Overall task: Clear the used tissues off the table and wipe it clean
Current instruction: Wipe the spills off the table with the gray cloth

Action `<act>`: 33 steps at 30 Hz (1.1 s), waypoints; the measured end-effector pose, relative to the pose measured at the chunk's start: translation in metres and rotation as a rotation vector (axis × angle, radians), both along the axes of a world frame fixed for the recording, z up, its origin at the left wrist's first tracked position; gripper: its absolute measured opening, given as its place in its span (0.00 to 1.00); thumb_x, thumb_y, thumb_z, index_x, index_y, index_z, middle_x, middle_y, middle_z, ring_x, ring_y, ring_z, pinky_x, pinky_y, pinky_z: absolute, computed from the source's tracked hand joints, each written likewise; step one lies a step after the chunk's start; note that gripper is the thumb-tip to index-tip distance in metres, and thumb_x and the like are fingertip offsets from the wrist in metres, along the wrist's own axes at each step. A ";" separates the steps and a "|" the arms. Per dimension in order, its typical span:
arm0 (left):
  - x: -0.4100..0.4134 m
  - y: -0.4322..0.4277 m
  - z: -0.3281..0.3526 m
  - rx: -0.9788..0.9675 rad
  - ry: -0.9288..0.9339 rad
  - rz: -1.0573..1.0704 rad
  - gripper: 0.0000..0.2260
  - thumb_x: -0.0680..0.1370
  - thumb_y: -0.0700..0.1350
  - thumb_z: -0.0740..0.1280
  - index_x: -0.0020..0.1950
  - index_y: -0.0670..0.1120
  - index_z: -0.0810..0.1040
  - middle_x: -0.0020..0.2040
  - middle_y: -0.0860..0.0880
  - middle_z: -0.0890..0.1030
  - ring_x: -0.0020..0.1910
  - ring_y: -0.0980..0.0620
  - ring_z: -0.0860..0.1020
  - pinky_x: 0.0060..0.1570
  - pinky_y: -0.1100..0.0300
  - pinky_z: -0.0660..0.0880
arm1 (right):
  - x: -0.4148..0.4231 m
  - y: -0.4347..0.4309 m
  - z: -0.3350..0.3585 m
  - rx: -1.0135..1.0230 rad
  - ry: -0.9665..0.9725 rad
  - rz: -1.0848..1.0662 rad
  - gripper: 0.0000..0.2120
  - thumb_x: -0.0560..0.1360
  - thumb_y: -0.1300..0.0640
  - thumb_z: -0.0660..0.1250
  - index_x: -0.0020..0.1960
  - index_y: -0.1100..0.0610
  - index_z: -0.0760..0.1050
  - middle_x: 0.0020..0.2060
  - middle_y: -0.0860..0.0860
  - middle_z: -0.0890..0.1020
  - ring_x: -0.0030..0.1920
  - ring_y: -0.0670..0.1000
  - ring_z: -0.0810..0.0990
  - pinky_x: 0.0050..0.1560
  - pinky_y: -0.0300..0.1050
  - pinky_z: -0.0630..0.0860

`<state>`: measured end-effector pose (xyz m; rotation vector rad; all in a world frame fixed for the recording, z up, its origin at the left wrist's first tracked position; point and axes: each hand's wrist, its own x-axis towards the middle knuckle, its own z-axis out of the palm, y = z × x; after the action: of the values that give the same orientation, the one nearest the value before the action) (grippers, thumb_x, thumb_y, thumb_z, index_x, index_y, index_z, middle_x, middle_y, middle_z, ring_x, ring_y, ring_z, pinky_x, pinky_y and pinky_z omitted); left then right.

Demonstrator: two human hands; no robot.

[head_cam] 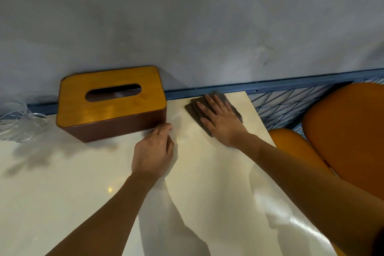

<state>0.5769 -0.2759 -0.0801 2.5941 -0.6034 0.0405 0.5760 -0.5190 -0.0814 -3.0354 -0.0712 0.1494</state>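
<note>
A folded grey cloth (195,110) lies flat on the glossy cream table (72,183) near its far right corner. My right hand (222,120) presses down on the cloth with straight, spread fingers. My left hand (154,151) rests on the table with loosely curled fingers, its fingertips touching the near right corner of a brown tissue box with a wooden lid (110,102). No loose tissues show on the table.
The tissue box stands against the grey wall at the table's far edge. A clear glass or plastic item (18,122) sits at the far left. Orange chairs (351,131) stand beyond the table's right edge, beside a blue wire grid (278,106).
</note>
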 end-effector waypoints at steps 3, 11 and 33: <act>-0.004 -0.004 -0.002 -0.006 -0.028 -0.004 0.19 0.78 0.49 0.52 0.62 0.47 0.76 0.57 0.48 0.82 0.50 0.47 0.81 0.46 0.54 0.78 | -0.016 -0.038 -0.004 0.001 0.004 -0.212 0.27 0.81 0.40 0.37 0.78 0.42 0.38 0.79 0.50 0.40 0.77 0.52 0.35 0.76 0.55 0.36; 0.000 -0.003 0.002 0.033 -0.002 0.008 0.18 0.76 0.46 0.56 0.61 0.45 0.79 0.55 0.47 0.84 0.48 0.48 0.83 0.42 0.55 0.81 | -0.107 -0.019 0.012 0.016 0.076 -0.088 0.27 0.75 0.35 0.28 0.72 0.36 0.26 0.73 0.43 0.27 0.73 0.45 0.24 0.74 0.50 0.29; 0.002 -0.005 0.004 0.012 -0.003 0.000 0.18 0.76 0.46 0.57 0.63 0.45 0.77 0.57 0.47 0.82 0.49 0.46 0.82 0.45 0.54 0.80 | 0.007 -0.032 -0.006 0.002 -0.048 -0.236 0.27 0.80 0.39 0.37 0.78 0.42 0.40 0.78 0.50 0.40 0.77 0.54 0.36 0.76 0.56 0.37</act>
<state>0.5790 -0.2814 -0.0763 2.6061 -0.6061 0.0410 0.5830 -0.5509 -0.0879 -3.0145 0.2813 0.0570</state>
